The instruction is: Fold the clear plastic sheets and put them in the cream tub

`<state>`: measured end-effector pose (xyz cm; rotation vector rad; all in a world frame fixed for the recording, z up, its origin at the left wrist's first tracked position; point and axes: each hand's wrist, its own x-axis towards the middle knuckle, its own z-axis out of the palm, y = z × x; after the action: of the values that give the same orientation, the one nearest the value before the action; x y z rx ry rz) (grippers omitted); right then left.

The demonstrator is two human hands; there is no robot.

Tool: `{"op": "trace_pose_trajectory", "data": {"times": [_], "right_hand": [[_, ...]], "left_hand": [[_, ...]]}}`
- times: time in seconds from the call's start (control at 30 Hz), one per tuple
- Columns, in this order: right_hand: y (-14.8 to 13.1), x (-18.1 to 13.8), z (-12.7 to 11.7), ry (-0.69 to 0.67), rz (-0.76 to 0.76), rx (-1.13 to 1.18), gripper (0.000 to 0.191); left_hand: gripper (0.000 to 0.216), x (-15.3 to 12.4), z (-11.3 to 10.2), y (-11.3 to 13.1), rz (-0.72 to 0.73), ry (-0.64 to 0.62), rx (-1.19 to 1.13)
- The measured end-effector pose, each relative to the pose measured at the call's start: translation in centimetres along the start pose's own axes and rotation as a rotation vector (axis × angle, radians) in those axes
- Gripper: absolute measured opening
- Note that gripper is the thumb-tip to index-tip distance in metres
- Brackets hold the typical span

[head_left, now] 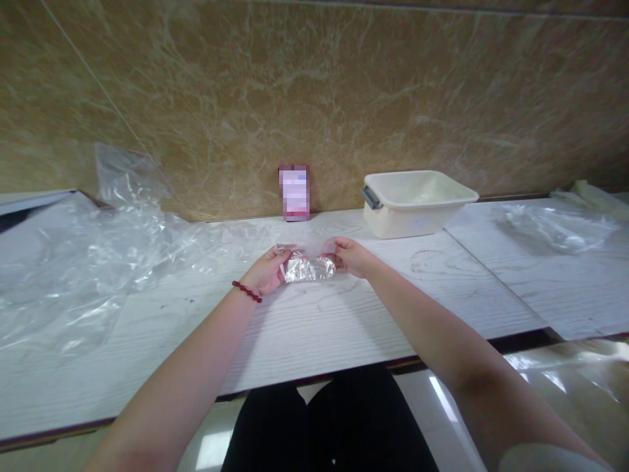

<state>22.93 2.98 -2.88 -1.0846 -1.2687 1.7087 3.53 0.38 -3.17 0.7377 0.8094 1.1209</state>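
Between both hands is a clear plastic bag (310, 267), crinkled and shiny, held just above the white wood-grain table (314, 328). My left hand (268, 270), with a dark red bead bracelet at the wrist, pinches the bag's left end between thumb and fingers. At the opposite end, my right hand (352, 257) grips the upper right corner with its fingertips. The bag looks flattened or folded; whether anything lies inside I cannot tell.
A cream plastic basin (405, 219) with a grey handle stands back right. Loose clear plastic bags (113, 255) spread over the left side, and more clear plastic (557, 226) lies far right. A phone (295, 193) leans against the marble-patterned wall (314, 98).
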Motion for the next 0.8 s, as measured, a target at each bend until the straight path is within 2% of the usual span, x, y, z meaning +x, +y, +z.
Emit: {"op": "trace_pose_trajectory", "data": {"times": [0.17, 0.33, 0.53, 0.7, 0.8], "right_hand": [[-0.3, -0.2, 0.0, -0.035, -0.045, 0.028, 0.009], [-0.2, -0.3, 0.1, -0.011, -0.059, 0.039, 0.009], [-0.4, -0.4, 0.1, -0.02, -0.097, -0.026, 0.001], [-0.9, -0.9, 0.1, -0.18, -0.011, 0.09, 0.021], [-0.9, -1.1, 0.1, -0.229, 0.024, 0.11, 0.023]], "left_hand": [[0.012, 0.1, 0.0, -0.2, 0.047, 0.048, 0.023], [0.012, 0.4, 0.2, -0.5, 0.119, 0.131, 0.064], [0.012, 0.4, -0.2, -0.5, 0.251, 0.038, 0.154], [0.014, 0.3, -0.4, -0.4, 0.323, -0.006, 0.21], [0.015, 0.2, -0.3, -0.3, 0.311, 0.017, 0.201]]}}
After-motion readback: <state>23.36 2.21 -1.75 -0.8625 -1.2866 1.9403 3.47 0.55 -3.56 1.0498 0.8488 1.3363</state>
